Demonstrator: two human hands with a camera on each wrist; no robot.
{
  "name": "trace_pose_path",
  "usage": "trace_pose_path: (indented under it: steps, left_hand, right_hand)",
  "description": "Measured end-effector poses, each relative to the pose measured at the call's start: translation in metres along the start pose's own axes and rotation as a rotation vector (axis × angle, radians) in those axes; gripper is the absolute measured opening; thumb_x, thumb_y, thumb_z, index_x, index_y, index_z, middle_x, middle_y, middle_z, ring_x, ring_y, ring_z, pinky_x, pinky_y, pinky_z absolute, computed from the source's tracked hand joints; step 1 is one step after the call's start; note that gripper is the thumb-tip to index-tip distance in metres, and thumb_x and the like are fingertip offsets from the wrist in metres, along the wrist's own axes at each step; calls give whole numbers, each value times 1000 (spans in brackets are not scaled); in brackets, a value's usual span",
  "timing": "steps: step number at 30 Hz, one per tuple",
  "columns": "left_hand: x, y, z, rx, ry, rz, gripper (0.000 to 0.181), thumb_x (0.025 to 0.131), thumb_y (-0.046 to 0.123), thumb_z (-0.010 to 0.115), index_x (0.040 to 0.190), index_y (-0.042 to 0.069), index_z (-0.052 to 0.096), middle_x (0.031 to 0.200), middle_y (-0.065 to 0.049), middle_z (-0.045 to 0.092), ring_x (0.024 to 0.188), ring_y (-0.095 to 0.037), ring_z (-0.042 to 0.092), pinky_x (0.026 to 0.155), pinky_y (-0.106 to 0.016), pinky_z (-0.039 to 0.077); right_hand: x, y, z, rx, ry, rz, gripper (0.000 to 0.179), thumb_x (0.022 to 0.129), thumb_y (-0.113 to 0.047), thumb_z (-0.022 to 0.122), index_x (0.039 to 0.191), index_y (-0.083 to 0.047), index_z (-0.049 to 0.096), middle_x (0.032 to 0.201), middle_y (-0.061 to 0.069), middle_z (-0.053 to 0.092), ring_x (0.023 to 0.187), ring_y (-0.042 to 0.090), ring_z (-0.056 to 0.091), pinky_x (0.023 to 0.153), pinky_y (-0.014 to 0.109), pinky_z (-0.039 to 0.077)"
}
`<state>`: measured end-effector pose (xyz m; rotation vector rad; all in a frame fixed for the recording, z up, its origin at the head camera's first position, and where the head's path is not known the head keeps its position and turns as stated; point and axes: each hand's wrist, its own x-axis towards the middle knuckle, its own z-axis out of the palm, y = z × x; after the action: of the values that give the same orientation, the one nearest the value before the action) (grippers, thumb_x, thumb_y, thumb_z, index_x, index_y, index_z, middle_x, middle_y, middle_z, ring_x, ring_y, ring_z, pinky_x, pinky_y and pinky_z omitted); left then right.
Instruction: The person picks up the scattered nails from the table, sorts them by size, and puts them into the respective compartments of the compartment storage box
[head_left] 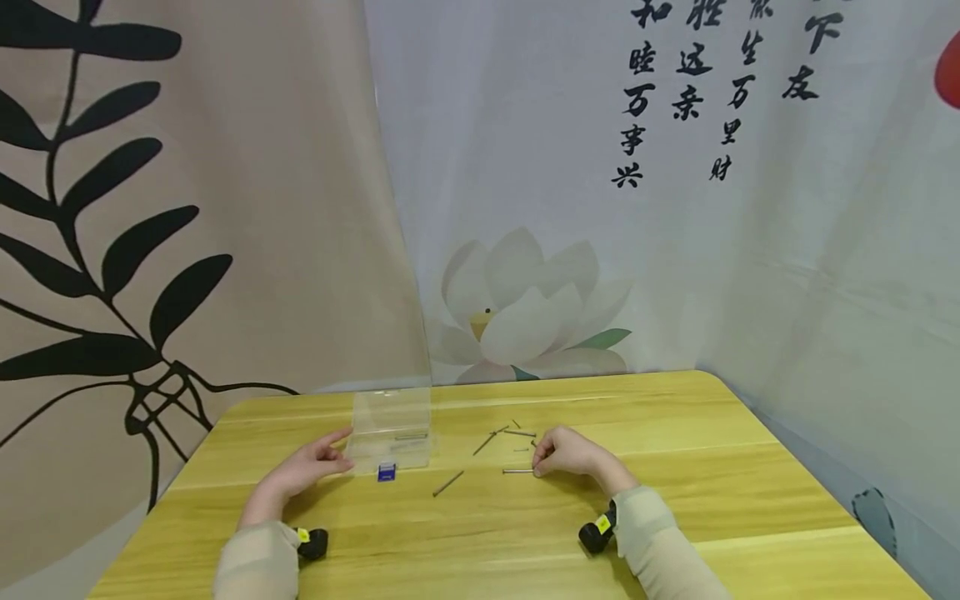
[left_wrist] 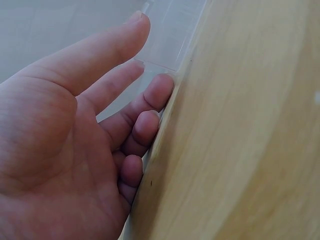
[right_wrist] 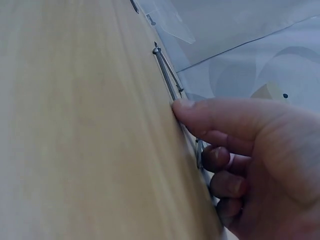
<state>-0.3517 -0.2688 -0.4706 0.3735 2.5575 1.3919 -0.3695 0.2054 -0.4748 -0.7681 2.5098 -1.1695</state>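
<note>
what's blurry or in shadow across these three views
Head view: soft shadow beside the left hand, metal fasteners too small for fine detail; left wrist view: clear box pale and washed out, shadow on the wood beside the fingertips; right wrist view: tabletop grain soft and hazy, scene steeply tilted.

Soft, even light fills the head view; the yellow tabletop (head_left: 480, 550) looks bright, with faint, diffuse shadows beside the left hand (head_left: 303, 471) and the right sleeve (head_left: 663, 542). Pale glints show on the clear case (head_left: 392, 412), and the small metal fasteners (head_left: 447, 483) are barely resolved. Both wrist views are dimmer and cooler — wood grain smeared, the backdrop (right_wrist: 240, 30) hazy — and in the left one a darker band of shadow borders the fingertips (left_wrist: 159, 92).
</note>
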Motion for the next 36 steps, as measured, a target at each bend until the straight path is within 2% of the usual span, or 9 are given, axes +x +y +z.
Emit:
trace_pose_path:
  steps: [7, 14, 21, 27, 33, 36]
  left_hand:
    - [2, -2, 0, -3, 7, 0, 73, 92, 22, 67, 150, -1, 29, 102, -11, 54, 96, -22, 49, 86, -38, 39]
    - [3, -4, 0, -14, 6, -7, 73, 92, 22, 68, 150, -2, 29, 101, -10, 54, 93, -21, 48, 82, -36, 39]
    - [3, 0, -2, -5, 10, 1, 72, 92, 23, 67, 150, -1, 30, 101, -11, 53, 92, -22, 47, 81, -36, 38]
    - [2, 0, -2, -6, 10, -16, 73, 92, 22, 68, 150, 0, 29, 101, -10, 53, 91, -21, 47, 77, -34, 39]
    - [3, -2, -1, -2, 20, -11, 73, 92, 23, 68, 150, 0, 30, 101, -10, 55, 94, -21, 49, 83, -37, 39]
    - [2, -3, 0, 5, 24, -14, 73, 92, 24, 68, 150, 1, 31, 102, -9, 55, 95, -21, 50, 86, -38, 39]
  right_hand:
    - [0, 4, -2, -22, -10, -1, 5, 88, -12, 69, 87, -9, 72, 84, -4, 65, 72, 11, 50, 68, 28, 43]
    - [0, 5, -5, -15, -4, 14, 10, 93, -13, 63, 92, -7, 71, 87, -1, 64, 70, 12, 46, 63, 27, 39]
    - [1, 4, -6, -35, 30, 13, 14, 97, -13, 59, 94, -6, 70, 85, -2, 61, 74, 13, 48, 68, 29, 40]
    - [3, 6, -8, 11, 62, 9, 18, 99, -11, 54, 96, -1, 69, 82, 2, 59, 63, 12, 41, 59, 26, 36]
    - [3, 11, -11, 43, 127, 23, 22, 100, -14, 54, 105, 3, 68, 97, 7, 64, 80, 16, 51, 70, 31, 43]
    - [3, 14, -12, 77, 150, 29, 24, 100, -15, 54, 106, 5, 67, 95, 7, 63, 81, 17, 50, 70, 32, 42]
